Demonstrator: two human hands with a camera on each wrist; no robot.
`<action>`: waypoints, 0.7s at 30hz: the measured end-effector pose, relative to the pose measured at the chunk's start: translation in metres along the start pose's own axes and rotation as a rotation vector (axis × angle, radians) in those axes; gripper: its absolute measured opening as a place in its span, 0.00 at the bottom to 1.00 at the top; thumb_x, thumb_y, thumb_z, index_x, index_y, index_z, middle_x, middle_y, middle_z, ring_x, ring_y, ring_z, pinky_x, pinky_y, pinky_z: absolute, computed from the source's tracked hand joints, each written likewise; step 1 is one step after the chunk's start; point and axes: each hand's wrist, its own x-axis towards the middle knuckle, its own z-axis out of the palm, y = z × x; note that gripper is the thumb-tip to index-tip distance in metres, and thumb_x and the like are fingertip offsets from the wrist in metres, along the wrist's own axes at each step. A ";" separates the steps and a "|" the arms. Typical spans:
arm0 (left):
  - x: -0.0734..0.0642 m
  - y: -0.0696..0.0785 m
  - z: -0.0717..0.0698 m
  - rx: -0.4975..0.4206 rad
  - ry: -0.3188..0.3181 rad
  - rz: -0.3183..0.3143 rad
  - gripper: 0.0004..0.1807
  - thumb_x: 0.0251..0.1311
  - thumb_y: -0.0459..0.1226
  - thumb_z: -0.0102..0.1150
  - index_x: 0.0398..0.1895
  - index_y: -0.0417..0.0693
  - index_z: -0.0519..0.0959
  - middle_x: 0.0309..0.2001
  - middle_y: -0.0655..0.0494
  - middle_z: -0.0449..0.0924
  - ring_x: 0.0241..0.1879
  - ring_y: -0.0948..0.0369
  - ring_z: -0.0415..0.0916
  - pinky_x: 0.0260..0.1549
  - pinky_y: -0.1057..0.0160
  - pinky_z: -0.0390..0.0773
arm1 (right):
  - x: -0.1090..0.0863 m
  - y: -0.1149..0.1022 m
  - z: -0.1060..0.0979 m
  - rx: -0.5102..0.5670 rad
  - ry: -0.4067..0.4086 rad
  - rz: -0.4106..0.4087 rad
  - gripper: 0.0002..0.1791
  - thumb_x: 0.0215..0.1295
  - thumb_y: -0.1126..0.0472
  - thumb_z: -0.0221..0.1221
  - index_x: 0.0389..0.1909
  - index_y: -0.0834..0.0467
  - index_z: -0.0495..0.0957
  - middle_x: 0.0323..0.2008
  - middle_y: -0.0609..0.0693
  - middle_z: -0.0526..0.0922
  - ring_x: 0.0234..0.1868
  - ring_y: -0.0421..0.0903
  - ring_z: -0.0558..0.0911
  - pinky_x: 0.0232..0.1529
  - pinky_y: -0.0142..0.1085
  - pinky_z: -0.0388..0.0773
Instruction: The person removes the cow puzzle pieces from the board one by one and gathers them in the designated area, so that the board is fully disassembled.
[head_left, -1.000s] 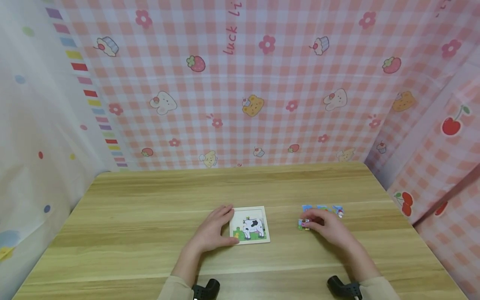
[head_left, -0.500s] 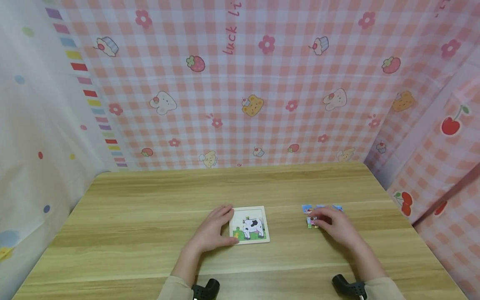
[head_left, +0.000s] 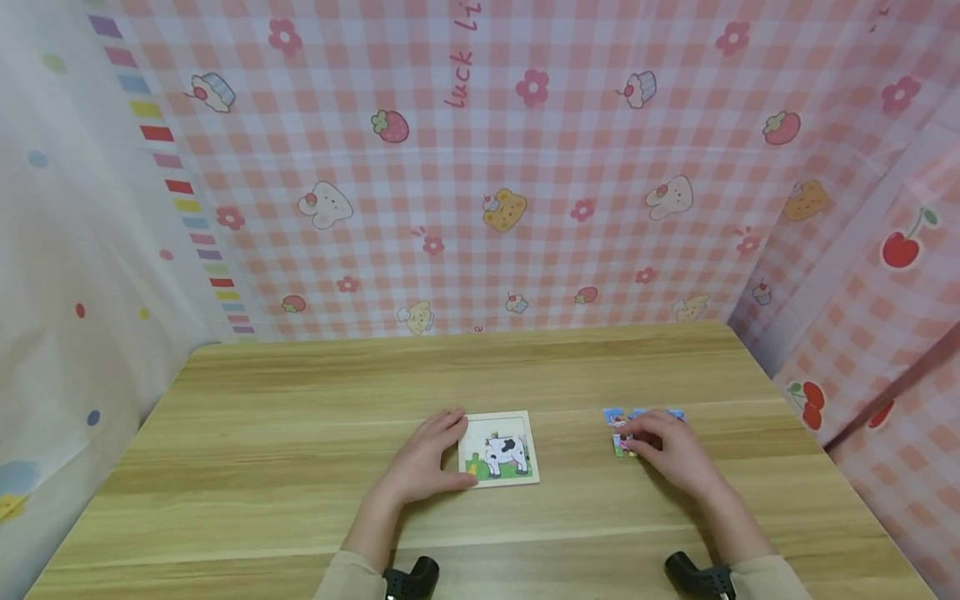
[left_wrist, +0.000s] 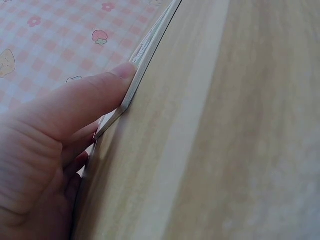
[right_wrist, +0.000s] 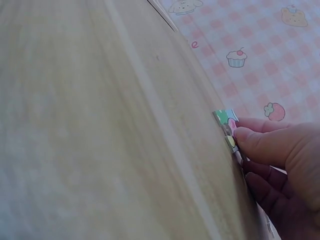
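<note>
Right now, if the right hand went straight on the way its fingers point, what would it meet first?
Past the pinched puzzle piece, the right hand would likely first meet the blue puzzle piece just beyond; height is unclear, so it might pass above.

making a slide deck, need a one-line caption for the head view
Left hand holds a part-filled cow jigsaw tray; right hand pinches a jigsaw piece.
</note>
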 end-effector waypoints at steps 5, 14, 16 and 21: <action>-0.001 0.000 0.000 -0.007 0.000 0.000 0.49 0.54 0.47 0.77 0.74 0.32 0.66 0.79 0.41 0.59 0.79 0.41 0.50 0.76 0.39 0.53 | 0.000 -0.001 -0.001 -0.006 -0.020 0.026 0.10 0.57 0.72 0.73 0.36 0.55 0.89 0.36 0.44 0.82 0.36 0.36 0.74 0.34 0.31 0.75; 0.000 0.000 0.000 0.004 -0.001 -0.007 0.49 0.54 0.48 0.77 0.75 0.33 0.67 0.79 0.42 0.60 0.79 0.42 0.50 0.76 0.39 0.53 | 0.000 -0.001 -0.001 -0.020 -0.025 0.053 0.09 0.56 0.71 0.73 0.36 0.55 0.89 0.37 0.45 0.83 0.37 0.38 0.76 0.36 0.32 0.77; 0.000 0.000 0.000 0.003 -0.001 -0.007 0.49 0.54 0.48 0.77 0.75 0.33 0.66 0.79 0.42 0.59 0.79 0.42 0.50 0.76 0.39 0.53 | -0.001 -0.002 -0.001 -0.012 -0.013 0.058 0.09 0.57 0.70 0.73 0.36 0.55 0.89 0.38 0.46 0.83 0.37 0.38 0.76 0.37 0.31 0.76; 0.000 0.000 0.000 0.004 -0.001 -0.006 0.50 0.54 0.48 0.77 0.75 0.33 0.66 0.79 0.42 0.59 0.79 0.42 0.50 0.76 0.39 0.53 | -0.001 -0.004 -0.002 -0.008 0.010 0.089 0.09 0.58 0.70 0.73 0.40 0.57 0.89 0.40 0.49 0.84 0.40 0.42 0.79 0.40 0.32 0.77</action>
